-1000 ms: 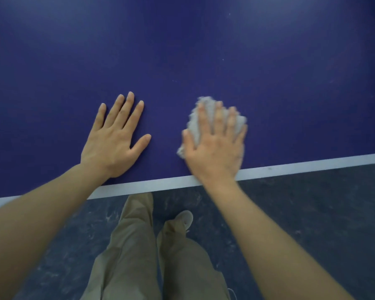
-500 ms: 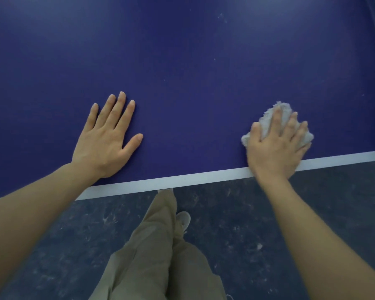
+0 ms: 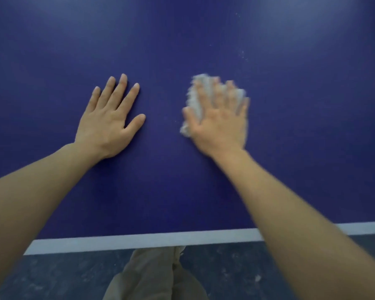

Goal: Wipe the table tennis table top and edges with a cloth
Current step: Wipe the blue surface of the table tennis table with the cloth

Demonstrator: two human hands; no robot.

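White and fluffy, the cloth [image 3: 198, 98] lies bunched on the blue table tennis table [image 3: 182, 40] under our right hand [image 3: 220, 120], which presses it with flat, blurry fingers. Our left hand [image 3: 108, 124] rests flat, fingers spread. Both hands sit farther from the white edge line [image 3: 147, 240] than before, with wide blue room ahead.

dark mottled floor [image 3: 236, 276] with pale scuffs; soft light from above.
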